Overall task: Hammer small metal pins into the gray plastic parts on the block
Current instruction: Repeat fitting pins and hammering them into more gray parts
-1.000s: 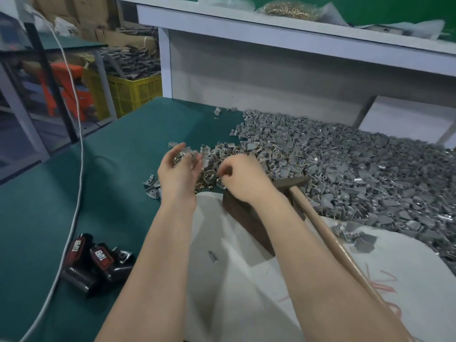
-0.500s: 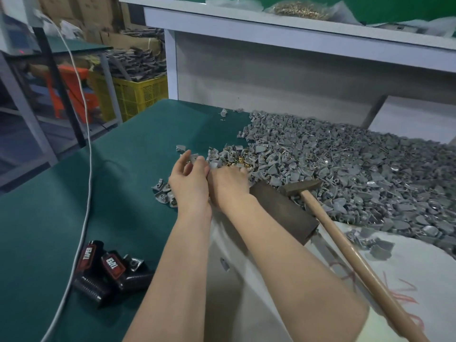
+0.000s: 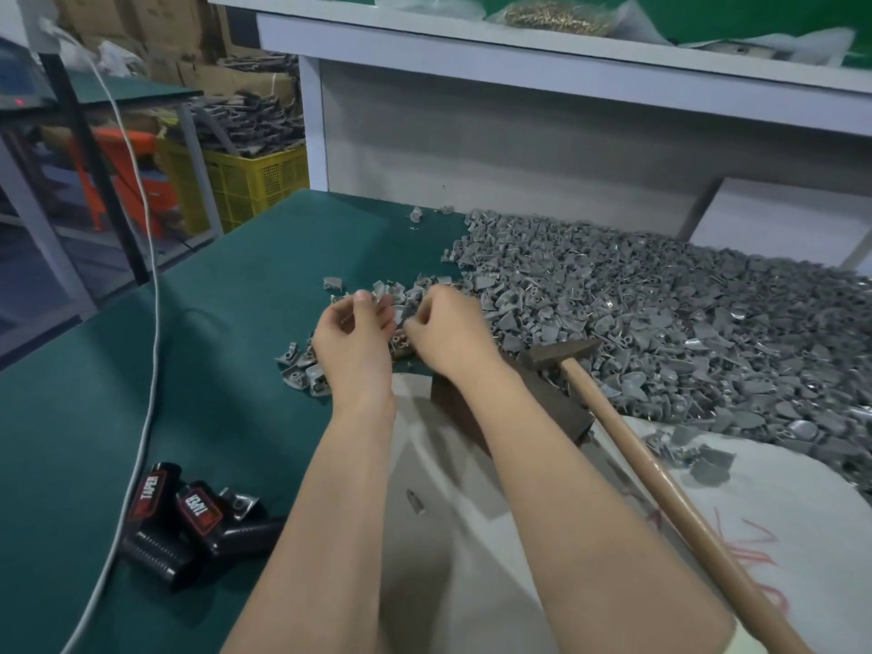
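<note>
Our left hand [image 3: 354,344] and right hand [image 3: 443,332] meet at the near edge of the heap of gray parts [image 3: 637,332].
Our left hand curls its fingers and pinches a gray part [image 3: 383,295] at the fingertips. Our right hand is curled close beside it, and we cannot tell what, if anything, it pinches. Brass pins [image 3: 400,344] lie between our hands on the green bench [image 3: 188,370]. The dark block [image 3: 547,408] sits by our right wrist on a white sheet [image 3: 472,535]. The hammer [image 3: 660,493] rests its head at the block's far edge, handle pointing toward us.
</note>
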`<state>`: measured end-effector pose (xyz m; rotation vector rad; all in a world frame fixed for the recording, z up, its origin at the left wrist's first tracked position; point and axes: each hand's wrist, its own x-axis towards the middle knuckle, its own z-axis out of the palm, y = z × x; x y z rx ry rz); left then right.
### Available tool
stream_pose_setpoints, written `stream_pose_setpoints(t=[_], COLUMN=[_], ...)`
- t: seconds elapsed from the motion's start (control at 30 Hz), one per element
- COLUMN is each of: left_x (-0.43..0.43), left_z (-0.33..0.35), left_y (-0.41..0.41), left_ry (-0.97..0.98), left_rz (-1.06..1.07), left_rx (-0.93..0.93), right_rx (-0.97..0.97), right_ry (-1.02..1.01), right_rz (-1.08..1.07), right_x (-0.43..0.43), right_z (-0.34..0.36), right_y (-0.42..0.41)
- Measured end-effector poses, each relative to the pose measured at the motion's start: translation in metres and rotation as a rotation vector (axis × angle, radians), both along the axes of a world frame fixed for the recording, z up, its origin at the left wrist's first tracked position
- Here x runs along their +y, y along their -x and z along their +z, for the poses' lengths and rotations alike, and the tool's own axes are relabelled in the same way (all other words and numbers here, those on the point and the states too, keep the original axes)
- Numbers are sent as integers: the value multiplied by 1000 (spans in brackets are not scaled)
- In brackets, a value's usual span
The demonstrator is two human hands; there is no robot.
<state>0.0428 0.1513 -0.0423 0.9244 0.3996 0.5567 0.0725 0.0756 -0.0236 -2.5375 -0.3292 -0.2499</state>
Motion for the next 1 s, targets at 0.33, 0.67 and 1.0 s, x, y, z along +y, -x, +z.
stream_pose_setpoints(t=[0.33, 0.67, 1.0], left_x=[-41, -36, -38], left_z=[9, 11, 9], left_y=[20, 27, 25], left_ry=[-1237, -1421, -1419], left_rz=[-330, -474, -474], left_rx=[84, 237, 243], right_rx=[145, 51, -30], right_ry=[-717, -492, -193], right_rz=[-93, -120, -119], right_x=[-103, -102, -89], right_z=[8, -10, -12], right_y=[34, 40, 46])
